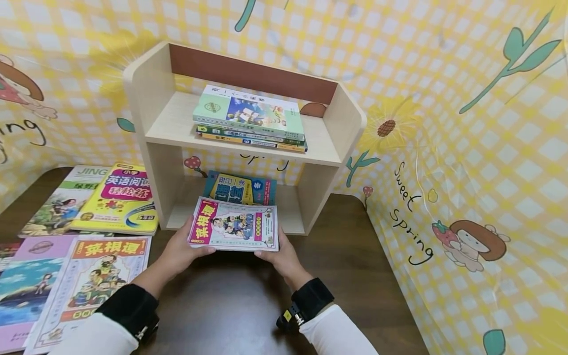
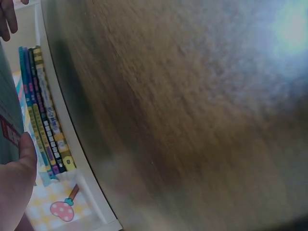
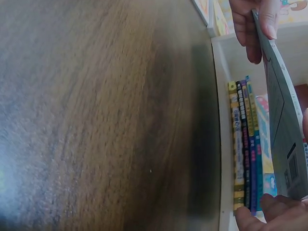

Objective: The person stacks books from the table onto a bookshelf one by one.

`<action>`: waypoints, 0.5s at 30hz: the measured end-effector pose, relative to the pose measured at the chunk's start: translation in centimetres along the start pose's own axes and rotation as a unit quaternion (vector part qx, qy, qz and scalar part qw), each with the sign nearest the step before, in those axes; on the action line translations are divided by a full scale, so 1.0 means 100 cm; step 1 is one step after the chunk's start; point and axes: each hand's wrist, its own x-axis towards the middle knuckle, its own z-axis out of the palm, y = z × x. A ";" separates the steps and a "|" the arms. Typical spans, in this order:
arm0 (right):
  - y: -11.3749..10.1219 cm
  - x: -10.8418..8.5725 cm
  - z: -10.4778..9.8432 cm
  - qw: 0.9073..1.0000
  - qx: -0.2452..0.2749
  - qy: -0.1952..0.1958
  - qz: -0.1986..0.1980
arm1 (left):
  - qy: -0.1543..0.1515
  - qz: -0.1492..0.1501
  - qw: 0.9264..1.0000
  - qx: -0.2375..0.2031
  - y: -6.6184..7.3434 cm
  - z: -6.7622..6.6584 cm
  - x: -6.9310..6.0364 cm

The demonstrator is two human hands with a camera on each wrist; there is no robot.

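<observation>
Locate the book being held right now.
In the head view, the held book is below-left of centre, between the left hand and right hand, by the lower shelf.

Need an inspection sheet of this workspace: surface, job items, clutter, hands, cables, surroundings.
Surface: dark wooden table, glare in both wrist views.
Job items: held book, in front of the shelf unit, partly hiding the lower stack in the head view; upper stack on the top shelf.
Clutter: overlapping loose books left of the unit.
Hands: left hand and right hand grip opposite ends of the held book.
Cables: nothing seen.
Surroundings: yellow checked cloth with printed flowers behind and right.
</observation>
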 end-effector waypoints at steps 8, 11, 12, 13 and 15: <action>0.016 0.014 0.006 1.000 0.007 0.019 0.006 | -0.008 0.000 1.000 0.001 -0.014 0.000 0.017; 0.019 0.016 0.009 1.000 0.000 0.027 0.010 | -0.006 0.002 1.000 0.012 -0.016 0.001 0.022; 0.019 0.017 0.009 0.999 -0.006 0.031 0.010 | -0.006 0.004 1.000 0.019 -0.017 0.001 0.024; 0.020 0.018 0.010 0.999 -0.013 0.034 0.006 | -0.006 0.008 1.000 0.023 -0.017 0.000 0.025; 0.021 0.019 0.011 0.998 -0.046 0.048 0.001 | -0.007 0.020 0.999 0.035 -0.018 0.000 0.030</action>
